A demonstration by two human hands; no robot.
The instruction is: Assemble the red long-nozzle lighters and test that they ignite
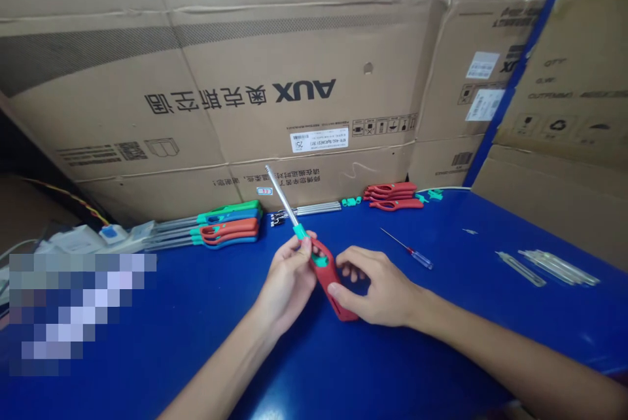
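My left hand and my right hand hold a red and green utility lighter above the blue tabletop. My left fingers wrap its green collar and upper red handle. My right thumb and fingers press on the lower red handle. A metal nozzle tube points up and to the left from the collar. My hands hide part of the handle.
Lighters lie stacked at the back left, beside metal tubes, green parts and red handles. A screwdriver and clear plastic tubes lie right. Cardboard boxes stand behind. A pixelated patch covers the lower left.
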